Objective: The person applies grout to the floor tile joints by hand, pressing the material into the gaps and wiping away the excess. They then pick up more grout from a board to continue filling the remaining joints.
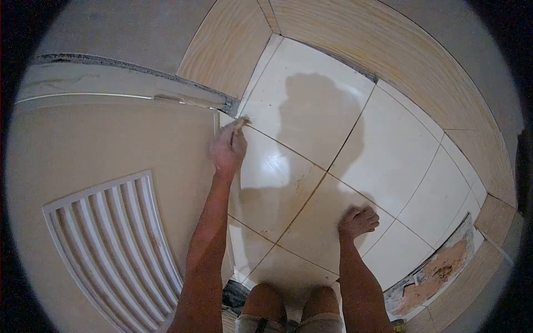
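Observation:
My left hand is closed around a small tan piece, slightly blurred, whose kind I cannot make out. It is held at the tile joint beside the door's far edge, where the white floor tiles meet the frame. My right hand is over the tiles nearer my body. Its fingers are curled and pressed together, and I cannot see whether anything is inside them. Thin dark and brownish joint lines run between the tiles, with brown smears near the middle.
A beige door with a white louvred vent stands on the left. Wood-look tiles line the wall bases. A rough, broken recess lies at right. My knees are at the bottom, beside a dark object.

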Tool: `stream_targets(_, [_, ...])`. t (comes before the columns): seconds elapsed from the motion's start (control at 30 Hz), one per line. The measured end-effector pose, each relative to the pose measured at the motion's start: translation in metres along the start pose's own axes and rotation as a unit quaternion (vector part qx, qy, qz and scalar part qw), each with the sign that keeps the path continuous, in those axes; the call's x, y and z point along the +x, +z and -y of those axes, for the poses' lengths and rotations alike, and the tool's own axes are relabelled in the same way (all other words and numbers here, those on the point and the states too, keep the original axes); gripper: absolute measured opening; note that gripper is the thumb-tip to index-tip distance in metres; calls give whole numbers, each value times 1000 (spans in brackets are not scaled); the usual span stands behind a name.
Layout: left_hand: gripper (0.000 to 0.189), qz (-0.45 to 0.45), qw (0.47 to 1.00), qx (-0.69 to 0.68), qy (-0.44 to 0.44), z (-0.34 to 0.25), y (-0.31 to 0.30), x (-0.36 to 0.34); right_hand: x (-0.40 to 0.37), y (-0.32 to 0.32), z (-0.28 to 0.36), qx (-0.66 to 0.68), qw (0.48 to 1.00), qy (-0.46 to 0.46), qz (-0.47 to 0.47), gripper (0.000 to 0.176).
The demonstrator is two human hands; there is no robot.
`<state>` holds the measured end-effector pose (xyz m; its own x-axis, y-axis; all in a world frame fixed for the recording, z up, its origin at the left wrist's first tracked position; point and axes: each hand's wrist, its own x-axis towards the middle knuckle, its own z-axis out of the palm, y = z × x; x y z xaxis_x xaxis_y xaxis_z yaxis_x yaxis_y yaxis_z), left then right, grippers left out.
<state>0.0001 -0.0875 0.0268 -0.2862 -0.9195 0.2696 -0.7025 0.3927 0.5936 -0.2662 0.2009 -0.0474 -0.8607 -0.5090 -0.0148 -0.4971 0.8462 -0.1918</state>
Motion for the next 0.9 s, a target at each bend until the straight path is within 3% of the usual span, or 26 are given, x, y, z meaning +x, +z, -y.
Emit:
stream_targets(0.07, [27,-93,988,125,23,19,2,2,2,2,-2,-8,1000,8,7,38])
stream_targets(0.2, [26,-65,993,94,32,18,22,3,1,9,-7,-9,1000,4,-2,37])
stream_targets(0.3, [26,-70,985,145,54,29,35,-18,1,2,-2,17,999,-12,-28,37])
stream_targets(0.37, [27,-9,995,84,59,32,29,-24,1,1,-3,-11,1000,1,8,37])
stream_targets(0.47, [27,-13,999,17,30,31,16,-16,1,8,-4,-16,1000,13,-4,37])
stream_targets(0.57, [27,-20,990,136,36,28,16,0,0,11,-7,-10,999,-18,-44,37])
stream_targets(0.67, [26,-33,985,157,54,36,27,-12,2,3,-4,5,1000,-16,-14,34])
stream_targets(0.9, [24,42,994,77,72,13,-8,13,-2,8,-8,-41,996,-56,-49,34])
